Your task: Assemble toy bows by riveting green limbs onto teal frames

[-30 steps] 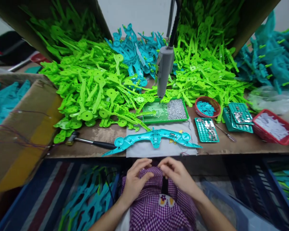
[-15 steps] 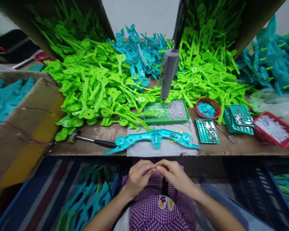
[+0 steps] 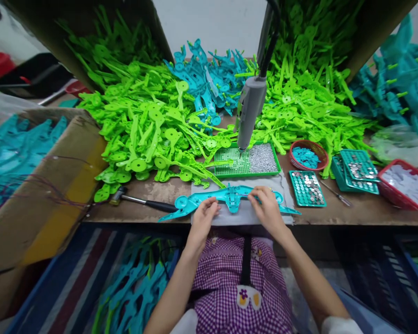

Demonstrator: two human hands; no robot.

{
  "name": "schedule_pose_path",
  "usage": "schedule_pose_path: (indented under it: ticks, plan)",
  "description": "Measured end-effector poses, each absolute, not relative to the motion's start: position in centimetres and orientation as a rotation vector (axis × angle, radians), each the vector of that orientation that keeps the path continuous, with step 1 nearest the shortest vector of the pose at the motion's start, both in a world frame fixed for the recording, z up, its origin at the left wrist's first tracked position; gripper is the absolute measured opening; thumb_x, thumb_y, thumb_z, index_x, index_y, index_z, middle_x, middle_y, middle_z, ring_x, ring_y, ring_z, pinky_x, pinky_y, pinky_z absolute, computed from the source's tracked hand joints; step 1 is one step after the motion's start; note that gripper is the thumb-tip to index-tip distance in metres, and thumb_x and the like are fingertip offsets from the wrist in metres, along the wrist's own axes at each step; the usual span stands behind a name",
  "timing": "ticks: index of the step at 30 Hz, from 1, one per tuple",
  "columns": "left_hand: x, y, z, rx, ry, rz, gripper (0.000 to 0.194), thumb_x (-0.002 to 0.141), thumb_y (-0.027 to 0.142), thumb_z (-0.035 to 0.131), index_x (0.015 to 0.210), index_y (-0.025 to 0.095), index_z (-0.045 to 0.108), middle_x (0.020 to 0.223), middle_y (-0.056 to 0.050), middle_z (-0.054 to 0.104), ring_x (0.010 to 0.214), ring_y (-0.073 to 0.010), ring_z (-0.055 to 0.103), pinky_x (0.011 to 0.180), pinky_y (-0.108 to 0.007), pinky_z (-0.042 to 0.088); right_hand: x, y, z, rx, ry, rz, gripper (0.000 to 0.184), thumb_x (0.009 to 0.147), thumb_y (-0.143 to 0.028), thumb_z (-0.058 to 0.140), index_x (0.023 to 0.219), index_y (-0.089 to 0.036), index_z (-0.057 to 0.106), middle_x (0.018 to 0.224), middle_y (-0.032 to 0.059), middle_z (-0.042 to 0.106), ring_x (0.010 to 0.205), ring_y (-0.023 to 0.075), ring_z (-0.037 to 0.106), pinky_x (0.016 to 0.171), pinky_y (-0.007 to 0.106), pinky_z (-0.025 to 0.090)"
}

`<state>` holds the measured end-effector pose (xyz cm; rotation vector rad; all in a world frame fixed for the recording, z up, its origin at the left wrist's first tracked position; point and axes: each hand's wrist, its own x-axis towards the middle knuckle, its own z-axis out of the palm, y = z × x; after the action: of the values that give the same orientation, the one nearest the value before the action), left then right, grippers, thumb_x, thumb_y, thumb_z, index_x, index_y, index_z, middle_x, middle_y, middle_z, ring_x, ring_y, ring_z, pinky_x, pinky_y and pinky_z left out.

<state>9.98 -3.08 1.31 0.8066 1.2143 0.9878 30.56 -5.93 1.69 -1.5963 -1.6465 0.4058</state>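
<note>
In front of you, a curved, bow-shaped turquoise plastic part (image 3: 233, 199) lies crosswise on the grey cloth (image 3: 242, 217), its square central bracket facing up.

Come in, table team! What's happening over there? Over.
Right hand over blue part. Left hand at its near edge; grip unclear on both. Part on cloth. Grey tool hanging behind.

Purple-and-white checked apron (image 3: 230, 287) — black strap, flower patch, seemingly white sleeves (image 3: 339, 324)

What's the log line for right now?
left hand: at turquoise plastic frame | right hand: over its right half | electric screwdriver: hanging over green tray
</note>
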Motion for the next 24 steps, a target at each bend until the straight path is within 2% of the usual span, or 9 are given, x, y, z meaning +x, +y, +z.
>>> schedule_pose_path:
  ticks: [4,8,12,15,18,21,24]
  plan:
    - [11.5,-3.9,1.5,0.377,1.177,1.116,0.027,0.069,0.024,0.076,0.089,0.016,0.06,0.101,-0.005,0.066,0.097,-0.0159,0.063,0.083,-0.026,0.048,31.6,-4.4,-0.7,-1.617,-1.596,0.406,0.019,0.094,-0.032,0.045,0.09,-0.019,0.059,0.104,0.0109,0.063,0.101,0.0218,0.058,0.09,0.038,0.044]
    - [13.2,-4.5,2.0,0.186,1.139,1.103,0.025,0.068,0.017,0.075,0.087,0.017,0.059,0.099,-0.005,0.068,0.099,-0.0163,0.064,0.091,-0.029,0.047,31.6,-4.7,-1.4,-1.641,-1.651,0.364,0.02,0.094,-0.032,0.046,0.09,-0.018,0.059,0.102,0.01,0.064,0.099,0.0217,0.059,0.088,0.037,0.045]
    - [13.9,-3.8,1.8,0.243,1.065,1.068,0.023,0.067,0.024,0.078,0.078,0.015,0.06,0.083,-0.005,0.07,0.085,-0.017,0.066,0.082,-0.03,0.05,31.4,-5.0,-1.5,-1.635,-1.737,0.292,0.02,0.094,-0.032,0.046,0.091,-0.018,0.061,0.102,0.0101,0.066,0.1,0.0225,0.059,0.089,0.039,0.043]
    - [14.1,-3.6,1.5,0.378,1.057,1.044,0.029,0.067,0.031,0.08,0.082,0.013,0.064,0.085,-0.006,0.071,0.083,-0.0188,0.066,0.075,-0.03,0.051,31.8,-5.4,-1.1,-1.597,-1.745,0.303,0.02,0.094,-0.032,0.046,0.091,-0.019,0.062,0.102,0.0096,0.066,0.1,0.0219,0.06,0.09,0.039,0.044]
    - [14.0,-3.8,1.1,0.421,1.03,1.08,0.031,0.069,0.034,0.079,0.088,0.013,0.064,0.092,-0.007,0.072,0.088,-0.0203,0.067,0.08,-0.032,0.052,32.6,-6.5,0.2,-1.539,-1.681,0.342,0.019,0.094,-0.031,0.046,0.091,-0.02,0.061,0.103,0.0094,0.066,0.1,0.0206,0.06,0.089,0.036,0.045]
    - [13.7,-3.9,0.7,0.418,0.962,1.016,0.03,0.071,0.036,0.078,0.085,0.013,0.063,0.09,-0.008,0.073,0.088,-0.0218,0.068,0.084,-0.036,0.052,33.0,-7.7,1.6,-1.615,-1.696,0.32,0.019,0.095,-0.031,0.046,0.094,-0.02,0.061,0.093,0.0077,0.067,0.088,0.0191,0.062,0.081,0.032,0.046]
    - [13.3,-3.8,0.3,0.424,0.922,0.955,0.03,0.07,0.033,0.079,0.086,0.013,0.063,0.09,-0.009,0.073,0.088,-0.0231,0.07,0.085,-0.039,0.053,32.4,-8.0,2.3,-1.732,-1.947,0.301,0.025,0.096,-0.03,0.041,0.092,-0.02,0.063,0.084,0.0068,0.067,0.075,0.0183,0.062,0.069,0.03,0.043]
